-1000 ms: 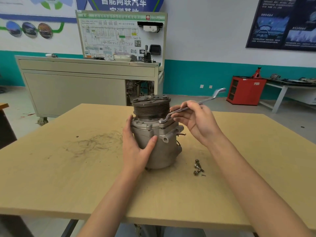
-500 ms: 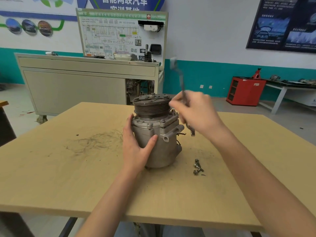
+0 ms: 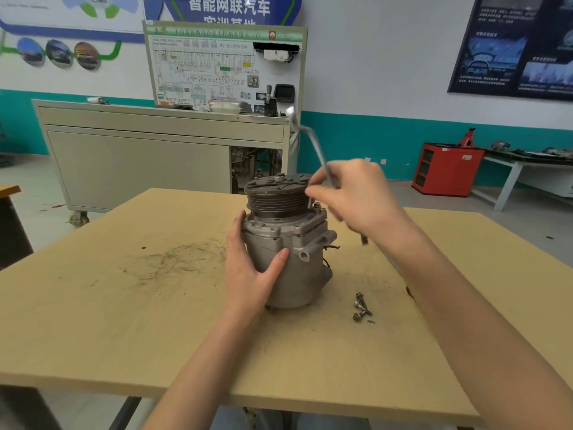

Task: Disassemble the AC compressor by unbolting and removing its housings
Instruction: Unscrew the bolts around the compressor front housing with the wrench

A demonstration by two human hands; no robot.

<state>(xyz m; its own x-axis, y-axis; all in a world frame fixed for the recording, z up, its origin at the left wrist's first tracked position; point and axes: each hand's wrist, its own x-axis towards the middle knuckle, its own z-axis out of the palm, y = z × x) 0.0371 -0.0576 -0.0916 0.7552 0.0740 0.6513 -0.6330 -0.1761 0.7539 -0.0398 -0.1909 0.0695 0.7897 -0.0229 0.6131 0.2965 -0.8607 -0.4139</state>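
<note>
Grey compressor (image 3: 299, 270) in left hand (image 3: 248, 276), right hand (image 3: 361, 201) with wrench (image 3: 313, 141) beside pulley (image 3: 276, 198).

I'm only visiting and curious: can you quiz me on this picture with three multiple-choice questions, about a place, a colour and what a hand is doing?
1. Where do the loose bolts lie? A) in a bowl B) on the table, right of the compressor C) in a drawer
2. What colour is the small cabinet at back right? A) red B) yellow C) black
3. What is the right hand doing? A) lying flat, empty B) pinching a bolt C) gripping the wrench
Answers: 1 B, they lie beside its housing; 2 A, plainly red; 3 C, it wraps the shaft.
</note>
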